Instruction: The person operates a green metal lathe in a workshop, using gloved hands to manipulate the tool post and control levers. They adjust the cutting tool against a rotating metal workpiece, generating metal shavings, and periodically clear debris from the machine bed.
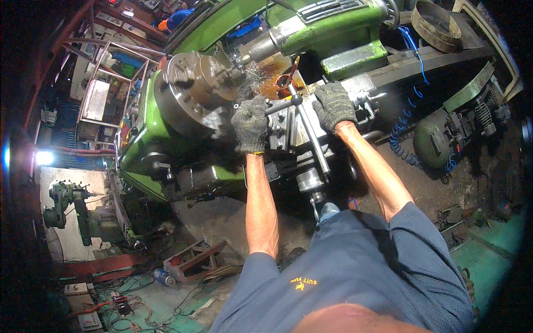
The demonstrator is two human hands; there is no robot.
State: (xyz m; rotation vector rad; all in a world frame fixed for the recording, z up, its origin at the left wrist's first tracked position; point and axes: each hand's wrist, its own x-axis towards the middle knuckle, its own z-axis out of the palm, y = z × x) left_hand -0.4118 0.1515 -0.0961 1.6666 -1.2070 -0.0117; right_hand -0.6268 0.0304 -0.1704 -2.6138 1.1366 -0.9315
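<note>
Both of my hands wear dark grey knitted gloves. My left hand (250, 126) is curled at the left side of the tool post (281, 130), close to the spinning chuck (189, 91); what its fingers close on is hidden. My right hand (335, 105) lies over the metal slide to the right of the tool post, fingers bent downward and slightly parted. Between the hands, a steel bar handle (312, 136) slants toward me from a dark cross-piece. A blurred round workpiece (216, 77) turns with the chuck. Beyond my left hand, metal chips (256, 75) lie near a reddish cup (284, 83).
The green lathe's tailstock (344, 28) stands at the far right, with a metal ring (436, 25) beyond it. A coiled blue air hose (402, 141) hangs near a green compressor tank (433, 144). Cables and a metal frame (194, 258) lie on the floor at left.
</note>
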